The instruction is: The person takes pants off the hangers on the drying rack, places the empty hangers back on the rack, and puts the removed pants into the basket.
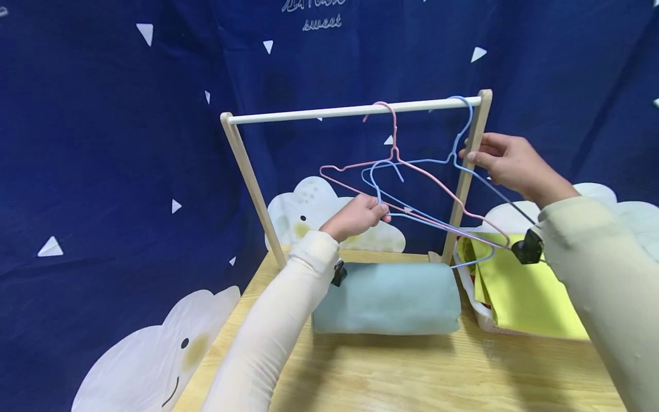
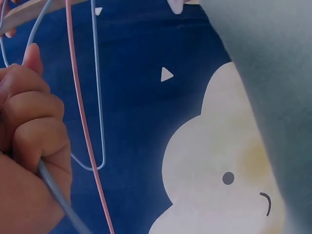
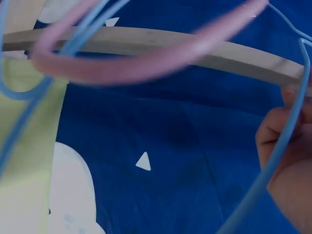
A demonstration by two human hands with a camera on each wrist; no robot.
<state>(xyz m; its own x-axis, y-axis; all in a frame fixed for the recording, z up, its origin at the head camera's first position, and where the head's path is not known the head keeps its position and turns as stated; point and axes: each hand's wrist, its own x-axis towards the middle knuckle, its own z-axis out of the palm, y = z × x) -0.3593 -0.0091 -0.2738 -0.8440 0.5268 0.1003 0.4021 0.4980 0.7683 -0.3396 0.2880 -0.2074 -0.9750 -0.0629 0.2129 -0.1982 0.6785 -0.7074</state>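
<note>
My left hand (image 1: 360,214) grips a blue wire hanger (image 1: 374,182) near its neck, with the hook pointing up below the rod; the left wrist view shows the fingers curled round the wire. A pink hanger (image 1: 395,129) hangs on the white rod (image 1: 309,113). Another blue hanger (image 1: 472,114) hangs at the rod's right end. Around the rack's right wooden post (image 1: 480,117), just behind that blue hanger, my right hand (image 1: 515,166) has its thumb in front and fingertips past the far side. The hangers' lower parts overlap.
A rolled light-blue cloth (image 1: 391,300) lies on the wooden table (image 1: 381,372) below the rack. To its right, a white basket (image 1: 484,317) holds folded yellow cloth (image 1: 530,297). The rack's left post (image 1: 252,183) stands near the table's left edge. Behind hangs a dark-blue curtain (image 1: 128,143).
</note>
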